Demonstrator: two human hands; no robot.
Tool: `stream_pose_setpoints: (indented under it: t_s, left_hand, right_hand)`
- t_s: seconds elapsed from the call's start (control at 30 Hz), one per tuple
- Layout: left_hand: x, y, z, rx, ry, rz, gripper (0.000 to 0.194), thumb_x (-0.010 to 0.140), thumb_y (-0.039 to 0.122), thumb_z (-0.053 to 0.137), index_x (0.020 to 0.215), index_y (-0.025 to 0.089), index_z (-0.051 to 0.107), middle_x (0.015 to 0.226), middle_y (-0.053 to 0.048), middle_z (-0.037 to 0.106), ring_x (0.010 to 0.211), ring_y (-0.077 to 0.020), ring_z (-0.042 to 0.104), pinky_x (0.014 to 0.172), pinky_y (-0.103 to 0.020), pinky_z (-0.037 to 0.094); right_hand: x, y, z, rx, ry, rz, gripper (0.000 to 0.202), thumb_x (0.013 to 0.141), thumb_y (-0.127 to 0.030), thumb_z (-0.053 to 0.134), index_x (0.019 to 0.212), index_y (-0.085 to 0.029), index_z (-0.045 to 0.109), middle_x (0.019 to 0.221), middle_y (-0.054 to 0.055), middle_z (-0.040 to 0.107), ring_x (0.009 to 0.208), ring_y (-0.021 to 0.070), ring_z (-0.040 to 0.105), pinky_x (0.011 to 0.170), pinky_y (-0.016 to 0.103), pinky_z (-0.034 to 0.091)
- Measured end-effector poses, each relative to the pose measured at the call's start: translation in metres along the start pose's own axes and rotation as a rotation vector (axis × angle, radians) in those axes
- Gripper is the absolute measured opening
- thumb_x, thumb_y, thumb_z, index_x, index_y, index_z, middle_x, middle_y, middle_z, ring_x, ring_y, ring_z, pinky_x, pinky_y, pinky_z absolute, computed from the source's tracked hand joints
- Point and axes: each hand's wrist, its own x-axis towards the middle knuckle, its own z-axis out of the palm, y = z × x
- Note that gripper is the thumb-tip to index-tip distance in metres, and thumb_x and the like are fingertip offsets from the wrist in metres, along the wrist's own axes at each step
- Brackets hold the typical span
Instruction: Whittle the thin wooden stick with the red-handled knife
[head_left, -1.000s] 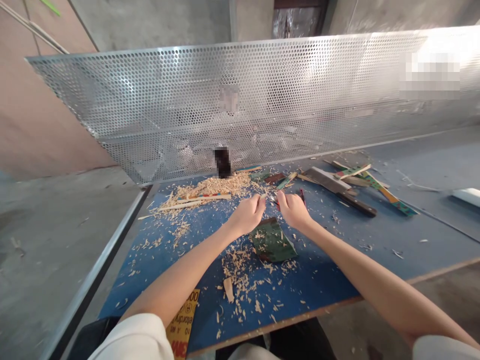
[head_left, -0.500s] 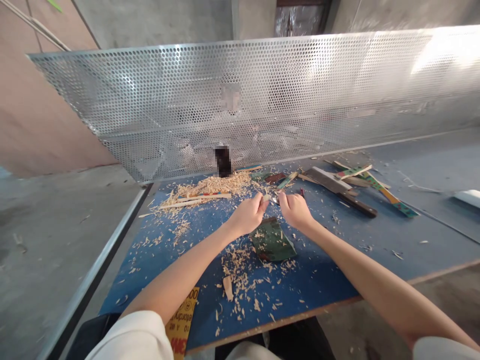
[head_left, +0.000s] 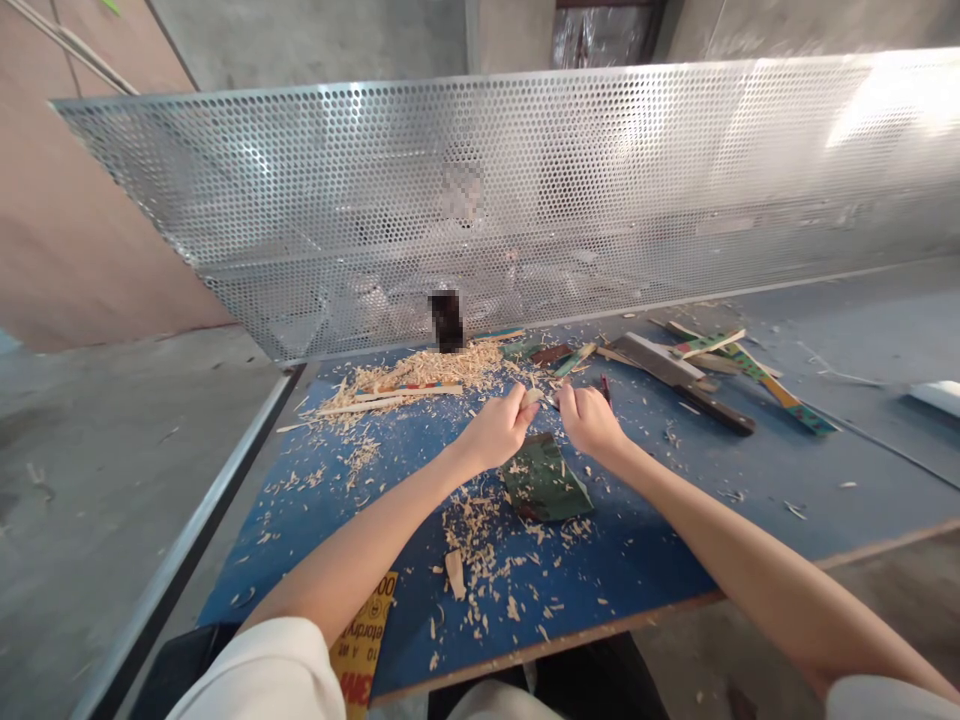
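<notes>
My left hand (head_left: 495, 425) is closed around a small pale piece of wood (head_left: 532, 397), its tip showing past the thumb. Facing it, my right hand (head_left: 589, 415) grips a small knife; its short blade (head_left: 553, 402) points at the wood and a dark red handle end (head_left: 606, 386) shows behind the fingers. A narrow gap lies between wood and blade. Below both hands, a dark green square sheet (head_left: 546, 480) lies on the blue tabletop (head_left: 630, 560), sprinkled with shavings.
Wood shavings (head_left: 450, 368) are heaped near the perforated metal panel (head_left: 375, 220). A wide blade with a dark handle (head_left: 712, 408) and painted wood strips (head_left: 780, 385) lie right. A yellow printed sheet (head_left: 367, 635) overhangs the front edge. A black object (head_left: 448, 325) stands behind the shavings.
The knife blade has turned slightly in my right hand and shows less of its face. More of the red handle end is visible. My left hand stays nearly in place.
</notes>
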Motion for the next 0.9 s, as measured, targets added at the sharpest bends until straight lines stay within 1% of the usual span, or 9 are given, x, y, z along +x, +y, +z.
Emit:
stream_pose_setpoints:
  t_s: [0.17, 0.33, 0.4, 0.47, 0.53, 0.6, 0.67, 0.8, 0.9]
  left_hand:
    - [-0.001, 0.004, 0.004, -0.059, 0.043, -0.001, 0.03, 0.107, 0.038, 0.036, 0.08, 0.024, 0.036, 0.063, 0.002, 0.049, 0.055, -0.0136, 0.046, 0.059, -0.032, 0.032]
    - [-0.002, 0.004, -0.002, 0.204, -0.004, 0.02, 0.016, 0.104, 0.033, 0.038, 0.095, 0.022, 0.045, 0.061, 0.001, 0.049, 0.052, -0.0153, 0.045, 0.055, -0.031, 0.024]
    - [-0.003, 0.004, -0.001, 0.25, 0.002, -0.001, 0.014, 0.104, 0.032, 0.04, 0.098, 0.021, 0.046, 0.061, 0.001, 0.05, 0.052, -0.0157, 0.046, 0.055, -0.031, 0.024]
    - [-0.003, 0.004, 0.004, 0.159, 0.036, -0.047, 0.019, 0.104, 0.034, 0.039, 0.091, 0.022, 0.045, 0.062, 0.001, 0.051, 0.054, -0.0152, 0.048, 0.055, -0.029, 0.027]
    - [-0.002, 0.005, 0.01, 0.004, 0.055, -0.092, 0.029, 0.106, 0.038, 0.036, 0.081, 0.023, 0.041, 0.061, 0.001, 0.05, 0.054, -0.014, 0.047, 0.056, -0.029, 0.03]
    - [-0.002, 0.006, 0.013, -0.079, 0.065, -0.098, 0.035, 0.107, 0.04, 0.033, 0.077, 0.023, 0.038, 0.06, 0.001, 0.049, 0.054, -0.0133, 0.046, 0.056, -0.028, 0.032]
    - [-0.003, 0.007, 0.012, -0.027, 0.08, -0.075, 0.032, 0.107, 0.038, 0.036, 0.079, 0.023, 0.041, 0.061, 0.001, 0.049, 0.053, -0.0138, 0.046, 0.057, -0.029, 0.031]
    - [-0.004, 0.006, 0.009, 0.156, 0.104, -0.078, 0.015, 0.103, 0.03, 0.043, 0.091, 0.022, 0.046, 0.061, 0.001, 0.048, 0.054, -0.0169, 0.049, 0.058, -0.03, 0.028]
    - [-0.002, 0.007, 0.012, 0.083, 0.12, -0.116, 0.022, 0.104, 0.031, 0.042, 0.084, 0.023, 0.044, 0.061, 0.001, 0.049, 0.055, -0.0162, 0.049, 0.057, -0.03, 0.029]
  right_hand:
    - [-0.002, 0.003, 0.007, -0.095, -0.007, -0.042, 0.04, 0.1, -0.016, 0.029, 0.106, -0.008, 0.068, 0.082, 0.019, 0.067, 0.07, 0.0253, 0.057, 0.068, 0.037, 0.041]
    - [-0.004, 0.002, 0.005, -0.107, -0.019, -0.057, 0.042, 0.1, -0.015, 0.028, 0.109, -0.007, 0.068, 0.077, 0.017, 0.066, 0.066, 0.0232, 0.056, 0.067, 0.037, 0.044]
    - [-0.004, 0.0, 0.003, -0.109, -0.028, -0.049, 0.041, 0.1, -0.014, 0.029, 0.111, -0.006, 0.068, 0.078, 0.017, 0.065, 0.066, 0.0233, 0.056, 0.066, 0.037, 0.045]
    - [-0.003, -0.003, 0.0, -0.126, -0.04, -0.053, 0.043, 0.1, -0.013, 0.028, 0.114, -0.005, 0.069, 0.08, 0.018, 0.066, 0.067, 0.024, 0.058, 0.067, 0.037, 0.046]
    - [-0.002, -0.005, -0.003, -0.145, -0.049, -0.061, 0.046, 0.1, -0.013, 0.026, 0.118, -0.004, 0.068, 0.083, 0.02, 0.067, 0.069, 0.0252, 0.059, 0.067, 0.038, 0.047]
    - [-0.001, -0.006, -0.005, -0.151, -0.057, -0.059, 0.048, 0.1, -0.013, 0.026, 0.122, -0.003, 0.067, 0.085, 0.021, 0.067, 0.072, 0.0263, 0.06, 0.068, 0.039, 0.048]
    - [-0.001, -0.006, -0.005, -0.151, -0.067, -0.048, 0.047, 0.099, -0.013, 0.027, 0.123, -0.004, 0.067, 0.084, 0.021, 0.067, 0.073, 0.0267, 0.061, 0.069, 0.039, 0.048]
    - [0.0, -0.006, -0.002, -0.127, -0.065, -0.033, 0.044, 0.097, -0.014, 0.032, 0.123, -0.003, 0.066, 0.081, 0.02, 0.066, 0.071, 0.0258, 0.06, 0.067, 0.037, 0.049]
    - [0.001, -0.008, -0.004, -0.115, -0.066, -0.021, 0.044, 0.097, -0.015, 0.031, 0.123, -0.003, 0.066, 0.083, 0.021, 0.067, 0.07, 0.026, 0.06, 0.066, 0.037, 0.049]
